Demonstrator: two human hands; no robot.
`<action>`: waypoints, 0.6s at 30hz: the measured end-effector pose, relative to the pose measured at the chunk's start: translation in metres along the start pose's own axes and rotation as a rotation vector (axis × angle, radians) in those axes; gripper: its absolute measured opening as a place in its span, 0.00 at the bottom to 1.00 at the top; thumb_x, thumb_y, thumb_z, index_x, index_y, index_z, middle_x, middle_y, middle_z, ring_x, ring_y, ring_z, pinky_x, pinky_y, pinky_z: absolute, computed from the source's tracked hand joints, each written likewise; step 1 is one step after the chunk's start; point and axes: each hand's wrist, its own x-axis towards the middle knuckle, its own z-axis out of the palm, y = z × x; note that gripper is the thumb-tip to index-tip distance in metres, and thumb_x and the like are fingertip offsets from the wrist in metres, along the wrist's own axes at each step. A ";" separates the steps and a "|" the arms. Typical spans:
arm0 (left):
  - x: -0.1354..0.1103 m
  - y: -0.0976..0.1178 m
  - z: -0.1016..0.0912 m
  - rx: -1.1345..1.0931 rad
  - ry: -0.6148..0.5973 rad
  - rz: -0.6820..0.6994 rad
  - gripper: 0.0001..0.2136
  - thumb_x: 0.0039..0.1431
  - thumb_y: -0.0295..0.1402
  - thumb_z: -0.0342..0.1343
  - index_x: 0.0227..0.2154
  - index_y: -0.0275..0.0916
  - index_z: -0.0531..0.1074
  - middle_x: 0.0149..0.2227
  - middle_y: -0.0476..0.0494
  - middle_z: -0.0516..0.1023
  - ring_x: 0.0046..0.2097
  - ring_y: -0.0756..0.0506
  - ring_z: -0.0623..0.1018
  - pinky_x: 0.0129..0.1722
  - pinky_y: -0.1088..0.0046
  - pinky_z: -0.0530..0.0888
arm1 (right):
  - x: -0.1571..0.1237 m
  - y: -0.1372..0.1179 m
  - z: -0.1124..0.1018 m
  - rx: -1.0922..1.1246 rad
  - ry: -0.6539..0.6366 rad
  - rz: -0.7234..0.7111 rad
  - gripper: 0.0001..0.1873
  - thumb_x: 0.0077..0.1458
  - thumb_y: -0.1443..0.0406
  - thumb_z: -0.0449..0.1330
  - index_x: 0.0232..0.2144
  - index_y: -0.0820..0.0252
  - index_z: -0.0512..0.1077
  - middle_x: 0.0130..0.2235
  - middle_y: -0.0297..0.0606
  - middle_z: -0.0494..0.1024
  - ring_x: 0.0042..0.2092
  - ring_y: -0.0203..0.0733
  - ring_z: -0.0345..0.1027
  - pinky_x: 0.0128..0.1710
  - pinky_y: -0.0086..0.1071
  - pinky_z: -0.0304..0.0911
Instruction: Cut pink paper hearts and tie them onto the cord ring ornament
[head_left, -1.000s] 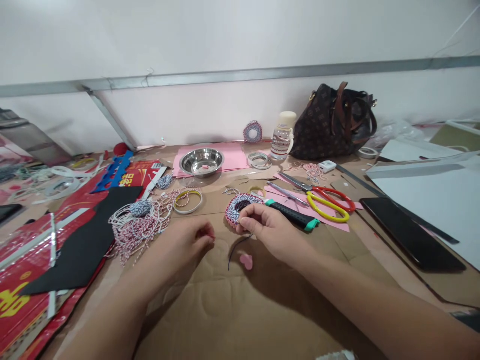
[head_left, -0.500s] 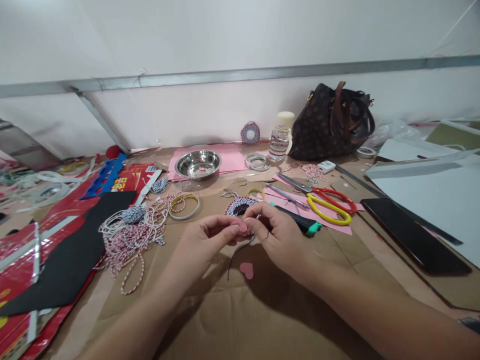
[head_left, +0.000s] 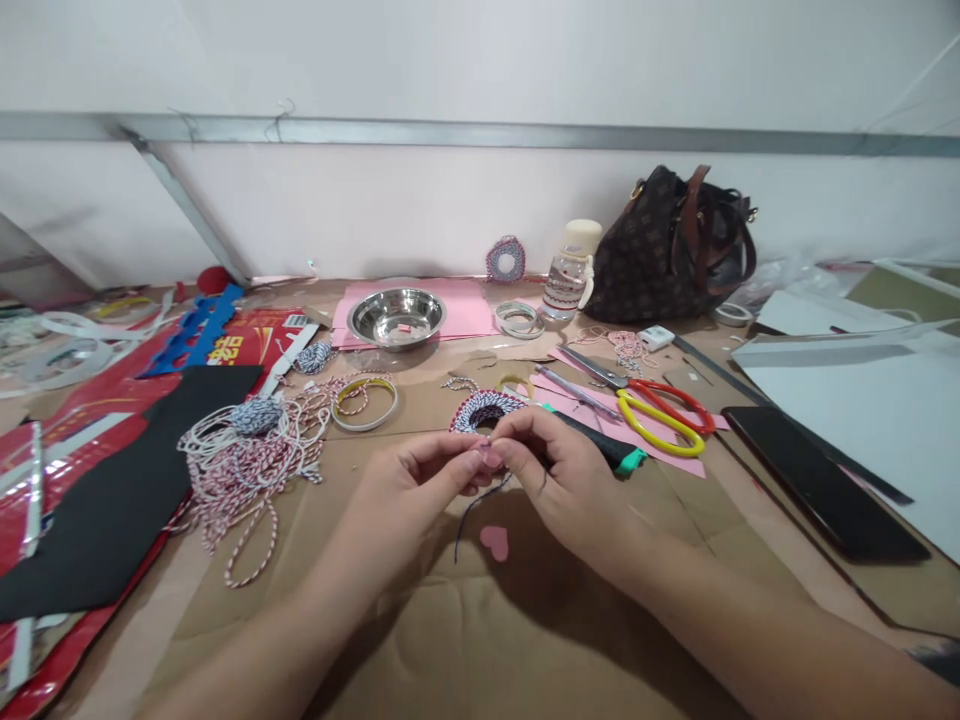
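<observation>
My left hand pinches a small pink paper piece between thumb and index finger. Its outline is mostly covered by fingers. At the piece's right edge, the thumb and forefinger of my right hand are also pressed together on it. A thin dark blue cord hangs below the fingers and curls onto the cardboard. Just behind the hands lies a ring wound with blue-and-white cord and edged in red, partly hidden by them. A loose pink paper heart lies on the cardboard below.
Scissors and a black-and-green tool lie to the right, near a phone. Tangled cord and a tape roll are on the left. Behind stand a metal bowl, a bottle and a handbag.
Both hands keep their pinch on the pink piece, with the fingers shifted slightly. The camera view has moved a little; the loose heart lies where it was.
</observation>
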 end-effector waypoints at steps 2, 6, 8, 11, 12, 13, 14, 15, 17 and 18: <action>-0.001 0.001 0.000 -0.012 0.000 0.003 0.09 0.49 0.37 0.67 0.33 0.42 0.83 0.32 0.49 0.85 0.34 0.49 0.79 0.37 0.75 0.76 | 0.000 0.000 0.000 0.012 0.002 0.009 0.04 0.63 0.64 0.58 0.35 0.57 0.70 0.33 0.33 0.75 0.35 0.36 0.69 0.36 0.31 0.65; 0.000 0.003 0.000 0.002 0.008 -0.002 0.09 0.48 0.37 0.68 0.33 0.42 0.83 0.30 0.49 0.85 0.33 0.49 0.79 0.37 0.75 0.76 | 0.000 0.000 0.000 0.033 -0.012 0.017 0.04 0.63 0.63 0.58 0.35 0.57 0.71 0.33 0.32 0.75 0.35 0.36 0.70 0.37 0.31 0.65; 0.000 0.003 0.001 0.006 0.011 0.001 0.09 0.47 0.37 0.68 0.32 0.42 0.83 0.30 0.49 0.84 0.33 0.49 0.79 0.36 0.75 0.76 | 0.000 0.000 0.000 0.042 -0.015 0.025 0.04 0.63 0.63 0.58 0.35 0.57 0.71 0.32 0.32 0.75 0.35 0.36 0.70 0.37 0.31 0.65; -0.001 0.002 0.002 0.008 0.023 0.016 0.09 0.48 0.37 0.68 0.33 0.41 0.83 0.31 0.48 0.85 0.33 0.49 0.80 0.37 0.75 0.77 | 0.000 0.001 0.001 0.058 -0.018 0.050 0.06 0.64 0.62 0.58 0.36 0.57 0.71 0.32 0.32 0.76 0.35 0.37 0.71 0.37 0.31 0.66; -0.002 0.002 0.003 0.010 0.026 0.021 0.09 0.48 0.37 0.68 0.33 0.41 0.83 0.31 0.48 0.85 0.34 0.48 0.81 0.37 0.74 0.77 | 0.000 0.001 0.001 0.057 -0.014 0.056 0.06 0.64 0.61 0.58 0.36 0.57 0.71 0.32 0.32 0.76 0.35 0.37 0.71 0.37 0.32 0.66; -0.003 0.001 0.003 0.012 0.031 0.028 0.09 0.48 0.37 0.68 0.33 0.41 0.83 0.32 0.48 0.85 0.34 0.48 0.81 0.37 0.74 0.77 | 0.000 0.001 0.001 0.052 -0.010 0.057 0.06 0.63 0.61 0.58 0.36 0.57 0.71 0.33 0.33 0.76 0.35 0.37 0.72 0.37 0.31 0.66; -0.004 0.001 0.004 0.014 0.035 0.038 0.09 0.49 0.37 0.68 0.33 0.41 0.83 0.32 0.47 0.85 0.35 0.48 0.81 0.38 0.74 0.77 | 0.000 0.001 0.001 0.048 -0.005 0.054 0.06 0.63 0.61 0.59 0.36 0.57 0.72 0.33 0.32 0.76 0.35 0.37 0.72 0.37 0.31 0.67; -0.005 0.001 0.004 0.019 0.038 0.049 0.09 0.49 0.37 0.67 0.33 0.41 0.82 0.32 0.47 0.86 0.35 0.48 0.82 0.38 0.75 0.78 | 0.000 0.001 0.001 0.043 -0.001 0.045 0.06 0.63 0.62 0.59 0.36 0.57 0.72 0.33 0.32 0.77 0.35 0.37 0.72 0.37 0.31 0.67; -0.007 0.002 0.004 0.034 0.043 0.066 0.08 0.50 0.37 0.67 0.33 0.41 0.82 0.33 0.48 0.86 0.36 0.48 0.82 0.38 0.76 0.78 | 0.001 0.000 0.000 0.029 -0.004 0.022 0.06 0.63 0.62 0.59 0.35 0.57 0.74 0.33 0.32 0.78 0.35 0.36 0.73 0.38 0.30 0.67; -0.007 0.002 0.004 0.043 0.047 0.071 0.08 0.50 0.37 0.67 0.33 0.41 0.82 0.33 0.48 0.86 0.36 0.48 0.82 0.38 0.76 0.78 | 0.001 -0.001 0.000 0.020 -0.008 0.013 0.06 0.63 0.63 0.59 0.35 0.57 0.74 0.32 0.31 0.78 0.35 0.35 0.73 0.38 0.29 0.67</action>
